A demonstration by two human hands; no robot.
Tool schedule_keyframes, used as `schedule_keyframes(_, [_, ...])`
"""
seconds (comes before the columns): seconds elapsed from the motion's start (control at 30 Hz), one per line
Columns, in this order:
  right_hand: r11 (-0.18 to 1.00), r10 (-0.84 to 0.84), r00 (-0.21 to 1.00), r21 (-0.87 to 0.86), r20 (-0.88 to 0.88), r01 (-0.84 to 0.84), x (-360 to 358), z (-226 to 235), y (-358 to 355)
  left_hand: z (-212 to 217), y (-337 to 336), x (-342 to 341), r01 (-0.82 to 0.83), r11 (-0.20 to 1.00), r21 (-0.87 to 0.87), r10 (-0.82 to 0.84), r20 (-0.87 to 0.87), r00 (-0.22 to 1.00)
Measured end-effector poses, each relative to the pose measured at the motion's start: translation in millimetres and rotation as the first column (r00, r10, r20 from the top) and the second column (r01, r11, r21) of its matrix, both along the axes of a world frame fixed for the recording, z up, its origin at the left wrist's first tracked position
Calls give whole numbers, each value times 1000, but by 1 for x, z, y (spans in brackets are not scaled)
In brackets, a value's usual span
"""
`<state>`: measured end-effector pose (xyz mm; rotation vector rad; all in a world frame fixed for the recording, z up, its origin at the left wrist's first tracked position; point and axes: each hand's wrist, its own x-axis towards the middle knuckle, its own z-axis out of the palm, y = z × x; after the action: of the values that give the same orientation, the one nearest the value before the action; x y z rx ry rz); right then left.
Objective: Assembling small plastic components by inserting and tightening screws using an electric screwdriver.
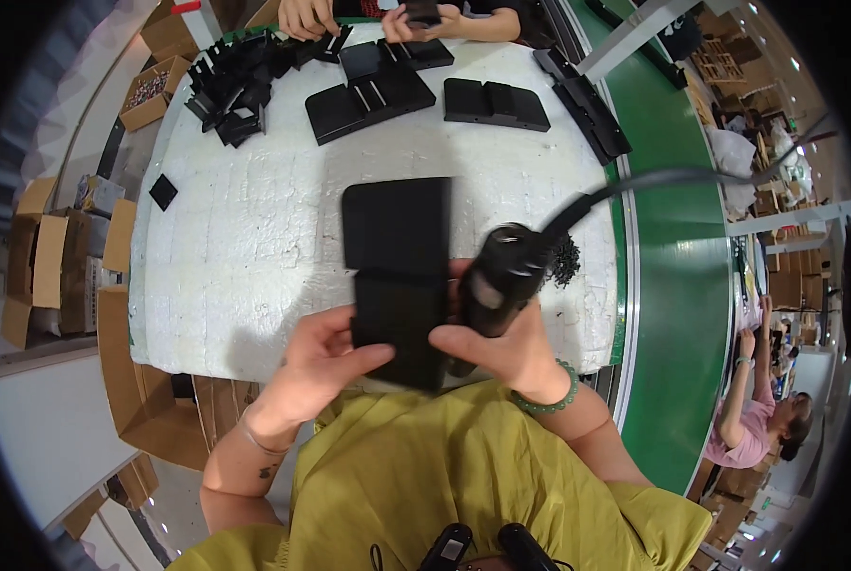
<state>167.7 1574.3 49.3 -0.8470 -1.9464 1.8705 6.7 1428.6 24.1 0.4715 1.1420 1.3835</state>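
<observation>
A long black two-section plastic housing (399,228) is held up in front of me, slightly blurred. My left hand (322,360) is closed on its lower left edge, thumb across the near face. My right hand (520,350) grips a black corded electric screwdriver (494,290), whose cable runs off to the upper right. The right thumb lies at the housing's right edge; whether it presses on it I cannot tell. The screwdriver's tip is hidden. Just beyond the right hand lies a pile of small dark screws (566,263) on the white foam-topped table (244,257).
More black housings (373,100) lie across the table's far side, beside a heap of black parts (230,90). A small black square (163,192) is at the left. Another person's hands (416,21) work opposite. A green conveyor (673,285) runs along the right; cardboard boxes (140,381) stand left.
</observation>
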Motion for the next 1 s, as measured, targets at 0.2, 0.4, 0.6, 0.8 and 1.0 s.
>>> schedule_keyframes(0.2, [976, -207, 937, -122, -280, 179, 33, 2, 31, -19, -90, -106, -456, 876, -160, 373, -377, 848])
schedule_keyframes(0.4, [867, -434, 760, 5, -484, 499, 69, 18, 51, 8, -84, -134, -485, 870, 94, -119, -913, -391])
schedule_keyframes(0.6, [765, -582, 641, -71, -501, 640, 88, 19, 45, -1, 156, -73, 336, 925, 178, 204, -978, -44])
schedule_keyframes(0.8, [685, -623, 528, -76, -577, 724, 124, 25, 35, -76, 307, -68, 365, 916, 168, 308, -877, -369])
schedule_keyframes(1.0, [680, -592, 467, -97, -657, 727, 142, 19, 39, -65, 328, -78, 368, 922, 123, 241, -925, -294])
